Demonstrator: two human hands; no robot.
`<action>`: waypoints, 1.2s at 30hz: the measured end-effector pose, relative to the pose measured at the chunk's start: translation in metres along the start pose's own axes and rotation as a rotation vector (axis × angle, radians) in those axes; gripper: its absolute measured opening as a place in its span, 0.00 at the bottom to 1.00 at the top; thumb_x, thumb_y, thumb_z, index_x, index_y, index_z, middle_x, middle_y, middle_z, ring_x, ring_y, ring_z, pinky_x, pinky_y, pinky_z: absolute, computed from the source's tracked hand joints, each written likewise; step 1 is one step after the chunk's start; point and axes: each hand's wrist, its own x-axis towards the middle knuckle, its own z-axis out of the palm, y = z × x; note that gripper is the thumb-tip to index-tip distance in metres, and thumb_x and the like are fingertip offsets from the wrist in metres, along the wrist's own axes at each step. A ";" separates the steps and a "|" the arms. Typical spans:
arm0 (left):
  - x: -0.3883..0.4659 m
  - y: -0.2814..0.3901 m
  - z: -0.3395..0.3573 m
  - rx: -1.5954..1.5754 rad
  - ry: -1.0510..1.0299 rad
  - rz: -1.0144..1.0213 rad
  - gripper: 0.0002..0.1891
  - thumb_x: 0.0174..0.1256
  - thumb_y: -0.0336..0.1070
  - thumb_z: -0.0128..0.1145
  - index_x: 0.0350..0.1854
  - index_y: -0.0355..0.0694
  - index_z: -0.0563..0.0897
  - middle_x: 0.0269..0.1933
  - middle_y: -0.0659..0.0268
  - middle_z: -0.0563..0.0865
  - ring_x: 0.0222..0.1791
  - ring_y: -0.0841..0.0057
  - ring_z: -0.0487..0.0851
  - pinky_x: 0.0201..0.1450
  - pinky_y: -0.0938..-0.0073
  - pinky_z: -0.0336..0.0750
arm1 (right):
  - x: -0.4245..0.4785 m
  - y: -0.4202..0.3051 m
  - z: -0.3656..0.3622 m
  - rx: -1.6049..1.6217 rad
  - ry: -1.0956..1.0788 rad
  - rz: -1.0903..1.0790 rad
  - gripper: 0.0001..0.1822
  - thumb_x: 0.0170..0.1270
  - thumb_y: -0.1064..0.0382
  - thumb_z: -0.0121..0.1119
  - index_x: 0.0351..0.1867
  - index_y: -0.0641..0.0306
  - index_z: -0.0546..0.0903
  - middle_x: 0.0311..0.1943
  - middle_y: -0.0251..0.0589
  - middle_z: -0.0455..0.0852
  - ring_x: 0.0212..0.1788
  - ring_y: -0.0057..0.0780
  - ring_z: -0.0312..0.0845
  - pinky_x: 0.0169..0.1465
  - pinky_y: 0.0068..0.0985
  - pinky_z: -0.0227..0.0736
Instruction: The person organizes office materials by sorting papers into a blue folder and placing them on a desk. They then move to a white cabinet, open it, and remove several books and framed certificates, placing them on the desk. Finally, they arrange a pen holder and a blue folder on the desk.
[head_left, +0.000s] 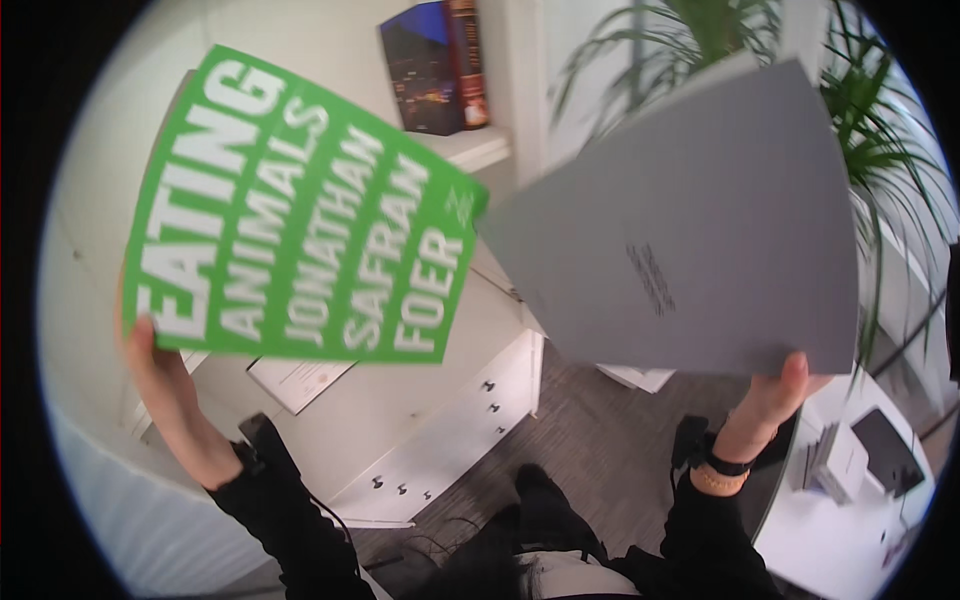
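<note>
Two books are held up side by side, close to the camera. On the left is a green book with large white lettering on its cover (300, 217); my left hand (161, 375) grips it at its lower left corner, thumb on the front. To the right is a grey book with a small block of print (690, 225), held at its lower edge by my right hand (780, 394), the thumb over its face. The books' inner corners come close together; whether they touch is hard to tell. Most fingers are hidden behind the books.
A white shelf (480, 150) carries two upright books (424, 71). Below stands a white cabinet with dark knobs (442, 450), a framed document (296, 382) on top. Leafy plants (862, 127) are at upper right. A white desk (817, 540) holds small boxes (840, 461).
</note>
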 end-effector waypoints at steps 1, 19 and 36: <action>-0.053 0.020 -0.003 0.052 -0.039 0.058 0.35 0.51 0.56 0.52 0.55 0.31 0.67 0.52 0.57 0.73 0.50 0.71 0.73 0.54 0.73 0.63 | -0.041 -0.017 -0.044 -0.043 0.022 0.019 0.50 0.39 0.34 0.61 0.53 0.77 0.63 0.54 0.49 0.65 0.53 0.35 0.65 0.53 0.31 0.61; -0.321 0.051 0.237 -0.414 -1.142 -0.323 0.35 0.39 0.46 0.59 0.55 0.37 0.69 0.45 0.63 0.67 0.48 0.72 0.70 0.40 0.75 0.73 | -0.165 -0.188 -0.356 -0.739 0.055 0.495 0.31 0.39 0.53 0.65 0.45 0.71 0.71 0.48 0.40 0.66 0.49 0.27 0.65 0.51 0.25 0.63; -0.208 -0.101 0.096 -0.917 -1.102 -1.365 0.28 0.53 0.51 0.45 0.52 0.36 0.64 0.50 0.55 0.67 0.51 0.63 0.69 0.44 0.53 0.73 | -0.357 -0.324 -0.170 -0.485 1.155 0.499 0.10 0.52 0.64 0.57 0.36 0.60 0.72 0.31 0.29 0.74 0.31 0.17 0.70 0.29 0.15 0.64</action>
